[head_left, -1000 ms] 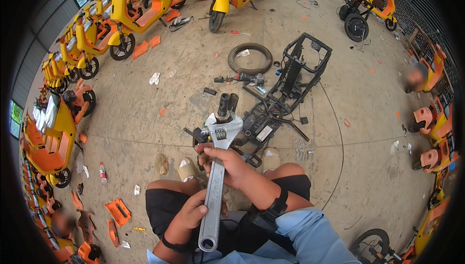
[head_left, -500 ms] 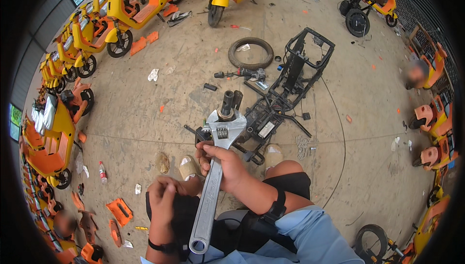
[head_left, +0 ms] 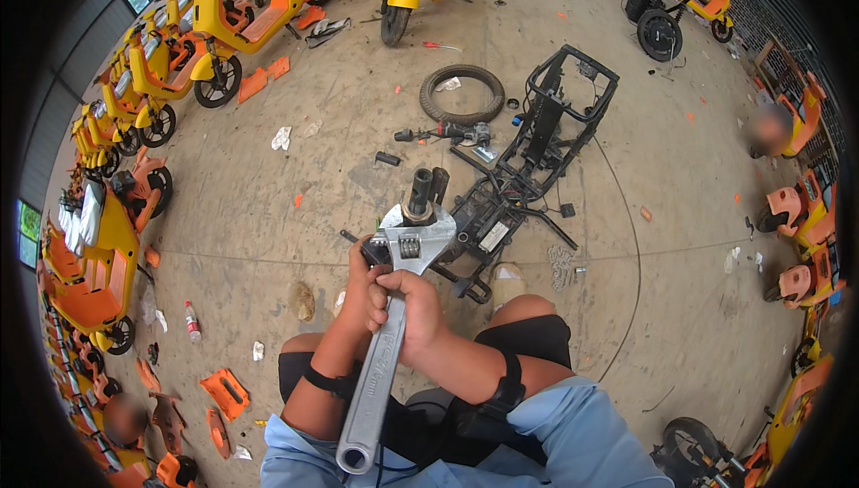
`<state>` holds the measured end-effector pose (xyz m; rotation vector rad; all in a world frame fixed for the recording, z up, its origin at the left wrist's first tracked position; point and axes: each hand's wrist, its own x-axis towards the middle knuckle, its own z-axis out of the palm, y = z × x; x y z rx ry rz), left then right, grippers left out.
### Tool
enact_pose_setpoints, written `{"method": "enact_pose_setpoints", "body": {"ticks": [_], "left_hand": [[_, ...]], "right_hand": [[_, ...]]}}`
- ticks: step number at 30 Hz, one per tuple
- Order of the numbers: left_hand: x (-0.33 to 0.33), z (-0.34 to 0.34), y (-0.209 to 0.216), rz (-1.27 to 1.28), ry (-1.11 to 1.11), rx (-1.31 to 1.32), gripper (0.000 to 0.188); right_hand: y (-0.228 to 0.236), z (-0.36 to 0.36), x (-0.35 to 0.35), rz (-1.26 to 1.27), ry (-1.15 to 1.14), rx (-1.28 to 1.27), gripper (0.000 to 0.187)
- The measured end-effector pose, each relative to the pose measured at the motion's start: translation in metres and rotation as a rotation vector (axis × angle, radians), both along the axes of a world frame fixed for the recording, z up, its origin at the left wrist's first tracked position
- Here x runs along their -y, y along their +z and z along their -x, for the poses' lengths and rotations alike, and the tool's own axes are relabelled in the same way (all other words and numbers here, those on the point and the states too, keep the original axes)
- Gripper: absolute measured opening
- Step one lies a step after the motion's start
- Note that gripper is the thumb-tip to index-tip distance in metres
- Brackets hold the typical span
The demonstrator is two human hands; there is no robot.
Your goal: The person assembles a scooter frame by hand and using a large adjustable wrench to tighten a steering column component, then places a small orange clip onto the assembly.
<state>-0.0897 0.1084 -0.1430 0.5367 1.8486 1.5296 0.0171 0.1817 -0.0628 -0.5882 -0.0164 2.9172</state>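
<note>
A large silver adjustable wrench point(head_left: 380, 372) slants up from my lap, its jaws around a metal fitting below a dark upright tube point(head_left: 420, 188). My right hand point(head_left: 416, 309) is closed round its handle just below the head. On the wrench's left side my left hand point(head_left: 358, 287) reaches up close to the jaws. Its fingers curl against a dark part under the wrench head; what they grip is mostly hidden. Beyond the wrench lies a stripped black scooter frame point(head_left: 514, 184) on the floor, and the dark tube seems to belong to its near end.
Past the frame lie a tire point(head_left: 463, 94), a power tool point(head_left: 456, 133) and a small black cylinder point(head_left: 387, 158). A chain point(head_left: 561, 269) rests at right, a bottle point(head_left: 192, 322) and orange panels point(head_left: 225, 392) at left. Yellow scooters point(head_left: 94, 282) line the sides; blurred people are at both edges.
My left hand has moved from above my left knee, forward and right to beside the wrench head. My right hand stays on the handle; the wrench's near end has shifted slightly left.
</note>
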Motion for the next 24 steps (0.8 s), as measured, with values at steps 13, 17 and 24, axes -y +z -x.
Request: {"method": "enact_pose_setpoints", "body": {"ticks": [13,17,24], "left_hand": [[0.039,0.000,-0.020,-0.074,0.076,0.168,0.051],[0.048,-0.007,-0.023,-0.072,0.096,0.196,0.052],[0.042,-0.014,-0.033,-0.086,0.107,0.211,0.053]], "right_hand": [[0.017,0.051,0.040,0.015,-0.240,0.109,0.019],[0.024,0.053,0.043,0.035,-0.196,0.128,0.021],[0.011,0.029,0.028,-0.007,-0.119,0.053,0.020]]}}
